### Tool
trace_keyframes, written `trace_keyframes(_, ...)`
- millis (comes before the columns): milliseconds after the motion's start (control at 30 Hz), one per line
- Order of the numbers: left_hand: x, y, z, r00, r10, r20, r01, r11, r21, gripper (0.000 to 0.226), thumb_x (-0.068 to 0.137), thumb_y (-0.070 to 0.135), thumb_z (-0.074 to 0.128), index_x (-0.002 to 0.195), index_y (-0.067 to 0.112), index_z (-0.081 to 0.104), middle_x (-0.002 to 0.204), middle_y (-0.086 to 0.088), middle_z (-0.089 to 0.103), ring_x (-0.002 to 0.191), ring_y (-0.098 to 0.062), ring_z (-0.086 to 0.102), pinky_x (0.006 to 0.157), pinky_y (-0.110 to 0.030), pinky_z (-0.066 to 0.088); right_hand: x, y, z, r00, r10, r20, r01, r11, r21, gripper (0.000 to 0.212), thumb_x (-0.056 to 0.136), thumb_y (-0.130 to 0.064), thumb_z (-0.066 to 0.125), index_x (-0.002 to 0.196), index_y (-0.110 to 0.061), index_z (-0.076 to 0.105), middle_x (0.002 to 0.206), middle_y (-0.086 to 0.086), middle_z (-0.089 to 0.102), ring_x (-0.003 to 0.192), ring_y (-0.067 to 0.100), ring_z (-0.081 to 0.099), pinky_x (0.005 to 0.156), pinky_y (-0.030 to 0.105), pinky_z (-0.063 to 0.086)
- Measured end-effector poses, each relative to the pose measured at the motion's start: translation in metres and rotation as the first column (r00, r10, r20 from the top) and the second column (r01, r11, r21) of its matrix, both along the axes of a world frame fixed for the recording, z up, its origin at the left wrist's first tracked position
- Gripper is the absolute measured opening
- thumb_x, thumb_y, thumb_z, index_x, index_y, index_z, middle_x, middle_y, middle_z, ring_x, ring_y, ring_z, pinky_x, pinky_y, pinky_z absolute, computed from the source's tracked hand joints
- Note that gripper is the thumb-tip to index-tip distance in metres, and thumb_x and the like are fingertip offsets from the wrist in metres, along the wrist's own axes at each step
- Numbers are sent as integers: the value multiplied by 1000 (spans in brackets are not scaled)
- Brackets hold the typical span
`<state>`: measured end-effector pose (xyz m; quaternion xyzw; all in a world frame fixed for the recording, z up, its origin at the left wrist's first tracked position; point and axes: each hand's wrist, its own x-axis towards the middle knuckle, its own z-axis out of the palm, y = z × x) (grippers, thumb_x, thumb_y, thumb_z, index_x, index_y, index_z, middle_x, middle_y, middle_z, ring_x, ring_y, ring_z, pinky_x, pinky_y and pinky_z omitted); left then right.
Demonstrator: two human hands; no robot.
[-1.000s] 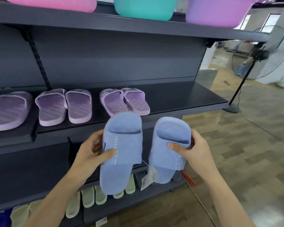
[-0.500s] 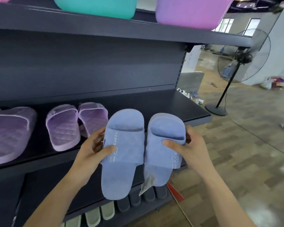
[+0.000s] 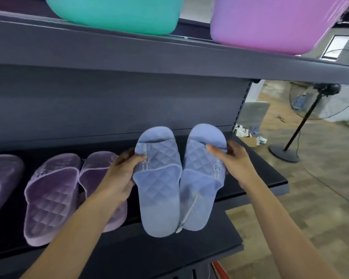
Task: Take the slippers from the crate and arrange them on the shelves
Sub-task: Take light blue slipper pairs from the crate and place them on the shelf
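Blue slippers (image 3: 159,188) fill the near centre, one gripped in each hand and touching along their inner edges. They are soft-looking foam slides with rounded toes, a wide band over the instep and a quilted diamond pattern pressed into band and footbed (raised lettering runs along each band, too blurred to read). The left hand (image 3: 119,178) grips the outer edge of its slipper, thumb laid on top of the band and fingers curled underneath. The right hand (image 3: 236,164) does the same on the other side, thumb across the band and fingers wrapped round the outer rim. A pale tag (image 3: 187,210) hangs in the gap between the two heels.

Both slippers lie over the middle shelf (image 3: 260,178), a flat dark matte board, toes pointing in and heels overhanging its front edge; whether the soles touch it I cannot tell. Below juts a lower shelf (image 3: 169,250) of the same dark board.

Just left stand lilac slippers (image 3: 50,198) with the same quilting, one partly hidden behind the left forearm.

Behind rises a ribbed dark back panel (image 3: 109,101). On the upper shelf (image 3: 129,55) sit a smooth teal tub (image 3: 117,13) and a purple tub (image 3: 270,23), both rounded plastic.

Farthest right, a pedestal fan (image 3: 320,101) with a wire cage stands on a wood-patterned floor (image 3: 320,188).
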<state>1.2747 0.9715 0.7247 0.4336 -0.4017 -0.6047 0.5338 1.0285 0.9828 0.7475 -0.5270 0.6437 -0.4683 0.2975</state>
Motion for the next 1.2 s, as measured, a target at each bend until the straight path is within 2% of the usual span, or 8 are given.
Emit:
trace_keyframes(233, -5, -37, -16, 993, 84, 85, -88, 995, 43, 18, 92, 13, 51, 96, 5, 66, 97, -15, 66, 89, -29, 62, 86, -42, 47, 6, -61, -14, 992, 127, -17, -124, 986, 115, 21, 85, -42, 61, 89, -21, 62, 79, -2, 67, 73, 15, 66, 50, 27, 49)
trace_keyframes(367, -7, -42, -26, 974, 186, 132, -197, 978, 76, 16, 92, 6, 49, 79, 7, 58, 77, -13, 57, 70, -25, 54, 67, -29, 44, 14, -79, -30, 973, 189, -135, -158, 965, 210, 26, 89, -43, 53, 87, -18, 60, 82, 5, 67, 75, 20, 65, 61, 33, 52)
trace_keyframes(433, -10, -43, -30, 956, 224, 190, -241, 967, 76, 11, 90, 3, 50, 97, 1, 59, 94, -18, 59, 89, -30, 58, 78, -26, 46, 14, -83, -37, 953, 226, -200, -180, 957, 226, 34, 91, -40, 52, 98, -9, 63, 90, 10, 68, 81, 23, 65, 75, 40, 54)
trace_keyframes(533, -14, -38, -31, 950, 245, 194, -264, 961, 80, 46, 90, 3, 54, 135, 7, 45, 137, -12, 47, 125, -27, 45, 101, -32, 36, 12, -82, -43, 929, 248, -274, -199, 961, 194, 34, 91, -38, 52, 107, -11, 64, 95, 7, 69, 89, 23, 65, 83, 42, 52)
trace_keyframes(633, -16, -30, -27, 935, 238, 265, -240, 970, -24, 47, 89, 6, 56, 134, 16, 47, 135, -7, 49, 125, -20, 44, 96, -27, 32, 11, -73, -38, 898, 266, -351, -227, 963, 148, 33, 90, -35, 55, 117, -17, 60, 100, -1, 65, 94, 17, 61, 81, 31, 48)
trace_keyframes(800, -8, -10, -15, 868, 197, 456, -100, 969, -228, 40, 90, 9, 56, 126, 24, 53, 139, -3, 47, 131, -16, 40, 110, -34, 30, 12, -46, -32, 873, 291, -392, -272, 957, 104, 41, 89, -36, 57, 126, -20, 53, 118, 0, 58, 106, 16, 56, 87, 28, 45)
trace_keyframes(1000, 12, 33, -10, 863, 182, 471, -21, 945, -327, 30, 85, 15, 62, 102, 39, 56, 113, 20, 58, 116, -5, 50, 92, -15, 35, 13, -3, -36, 853, 233, -466, -255, 967, 17, 44, 87, -36, 59, 128, -22, 50, 120, -3, 57, 109, 14, 55, 86, 27, 43)
trace_keyframes(1200, 37, 78, -12, 786, 249, 567, -47, 937, -346, 32, 82, 27, 58, 113, 34, 58, 119, 14, 61, 107, 4, 55, 83, -8, 38, 14, 42, -30, 751, 156, -641, -263, 962, -75, 50, 88, -38, 57, 134, -25, 44, 127, -4, 55, 112, 17, 54, 86, 33, 43)
